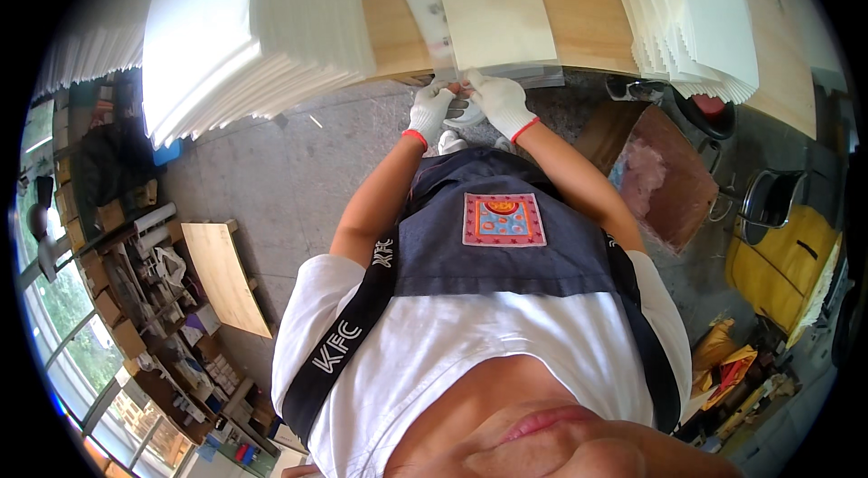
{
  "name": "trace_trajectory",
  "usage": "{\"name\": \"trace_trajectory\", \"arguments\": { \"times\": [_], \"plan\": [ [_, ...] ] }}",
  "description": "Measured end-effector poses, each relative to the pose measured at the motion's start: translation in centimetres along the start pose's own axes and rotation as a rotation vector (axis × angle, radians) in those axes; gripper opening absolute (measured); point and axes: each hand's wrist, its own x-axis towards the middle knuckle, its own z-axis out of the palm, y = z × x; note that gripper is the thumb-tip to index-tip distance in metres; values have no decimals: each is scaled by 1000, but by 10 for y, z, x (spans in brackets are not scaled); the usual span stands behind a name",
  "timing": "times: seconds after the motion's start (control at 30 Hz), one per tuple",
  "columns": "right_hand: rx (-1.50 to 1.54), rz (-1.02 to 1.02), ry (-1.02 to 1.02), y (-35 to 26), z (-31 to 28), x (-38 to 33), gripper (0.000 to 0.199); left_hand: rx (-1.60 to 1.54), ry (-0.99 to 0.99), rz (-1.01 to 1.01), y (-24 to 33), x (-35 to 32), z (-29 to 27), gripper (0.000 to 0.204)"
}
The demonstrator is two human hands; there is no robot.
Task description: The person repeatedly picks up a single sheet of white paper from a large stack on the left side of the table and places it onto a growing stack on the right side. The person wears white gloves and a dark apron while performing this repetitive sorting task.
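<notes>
Both gloved hands (466,103) seemingly pinch the cream sheet (493,8), lengthwise away.

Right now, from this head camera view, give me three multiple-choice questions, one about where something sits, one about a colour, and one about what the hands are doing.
1. Where does the cream sheet lie?
A. on the wooden table between two white stacks
B. on the floor
C. on the yellow chair

2. What colour are the cuffs of the gloves?
A. blue
B. red
C. green

3. What are the hands doing?
A. hanging at the sides
B. resting on the apron
C. meeting at the table edge below the sheet

Answers:
1 A: the sheet lies on the wooden table between the left stack and the right stack.
2 B: red bands ring both wrists.
3 C: the left hand and right hand come together at the edge.
</notes>
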Motion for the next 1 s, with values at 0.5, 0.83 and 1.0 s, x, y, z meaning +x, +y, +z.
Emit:
{"name": "trace_trajectory", "arguments": {
  "times": [0.5, 0.83, 1.0],
  "plan": [
    [122, 676, 10, 237, -7, -207, 44, 1241, 358, 871, -1, -40, -36, 44],
    [-219, -68, 343, 87, -47, -54, 43, 1247, 183, 1218, 19, -4, 1, 9],
    [14, 121, 480, 93, -41, -23, 14, 877, 411, 778, 7, 13, 0, 9]
  ]
}}
